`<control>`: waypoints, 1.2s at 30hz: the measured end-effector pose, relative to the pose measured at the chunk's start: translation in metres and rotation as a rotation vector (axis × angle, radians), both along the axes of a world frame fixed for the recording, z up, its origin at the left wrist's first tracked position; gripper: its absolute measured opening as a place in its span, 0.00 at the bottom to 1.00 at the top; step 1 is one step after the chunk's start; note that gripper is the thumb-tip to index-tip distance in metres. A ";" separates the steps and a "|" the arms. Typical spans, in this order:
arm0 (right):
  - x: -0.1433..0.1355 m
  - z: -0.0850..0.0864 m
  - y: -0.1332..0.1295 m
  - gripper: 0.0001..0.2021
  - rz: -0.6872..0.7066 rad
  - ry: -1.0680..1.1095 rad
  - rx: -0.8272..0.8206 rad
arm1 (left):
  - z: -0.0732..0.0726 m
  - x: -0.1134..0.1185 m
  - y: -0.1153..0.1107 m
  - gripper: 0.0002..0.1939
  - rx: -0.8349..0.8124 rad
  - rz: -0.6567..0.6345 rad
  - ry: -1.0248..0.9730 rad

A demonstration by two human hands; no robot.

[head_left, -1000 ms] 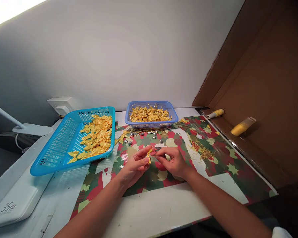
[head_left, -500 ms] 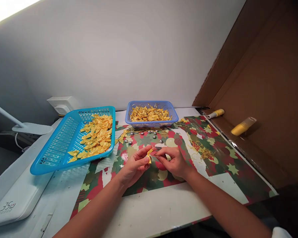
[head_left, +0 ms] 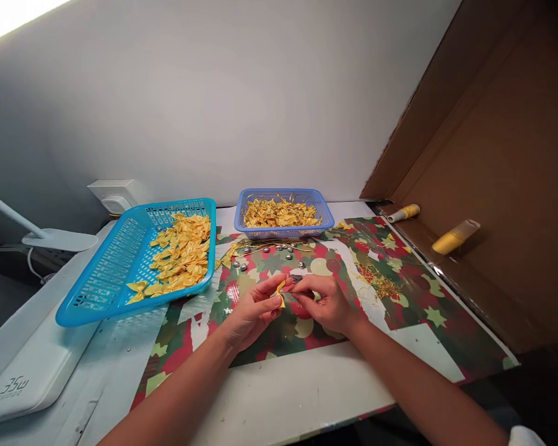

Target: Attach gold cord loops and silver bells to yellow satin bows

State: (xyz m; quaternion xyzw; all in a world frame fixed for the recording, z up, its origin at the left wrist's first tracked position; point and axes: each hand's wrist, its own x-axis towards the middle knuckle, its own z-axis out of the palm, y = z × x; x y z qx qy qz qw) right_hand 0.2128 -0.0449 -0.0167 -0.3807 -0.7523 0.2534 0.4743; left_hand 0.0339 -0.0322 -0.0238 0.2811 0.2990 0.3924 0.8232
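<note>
Between its thumb and fingers, my left hand (head_left: 256,310) pinches a yellow ribbon bow (head_left: 281,293) over the patterned sheet (head_left: 279,344). My right hand (head_left: 322,301) is closed just right of the bow, its fingertips together near a thin strand; a small dark metal tool (head_left: 297,278) shows at its fingers, mostly hidden. Exactly how the strand and tool are gripped is too small to tell. Several silver bells (head_left: 301,264) lie beyond my hands, beside gold twist ties (head_left: 260,246).
A blue basket (head_left: 88,310) of yellow bows stands left, a purple basket (head_left: 285,233) of bows with gold ties at the back. Gold tie scraps (head_left: 381,282) lie right. A white power bank (head_left: 32,378), lamp base (head_left: 60,240) and cardboard wall (head_left: 501,155) flank the table.
The bow and my left fingertips have shifted very slightly to the right, towards my right hand. Otherwise both hands keep nearly the same pose.
</note>
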 end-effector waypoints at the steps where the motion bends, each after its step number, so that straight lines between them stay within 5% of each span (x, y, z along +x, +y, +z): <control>1: -0.001 0.001 -0.001 0.08 0.001 -0.006 0.012 | 0.000 0.001 0.000 0.20 0.004 -0.008 0.010; 36: 0.003 0.007 -0.003 0.08 -0.021 -0.013 0.004 | 0.002 -0.001 0.001 0.23 0.000 0.076 0.017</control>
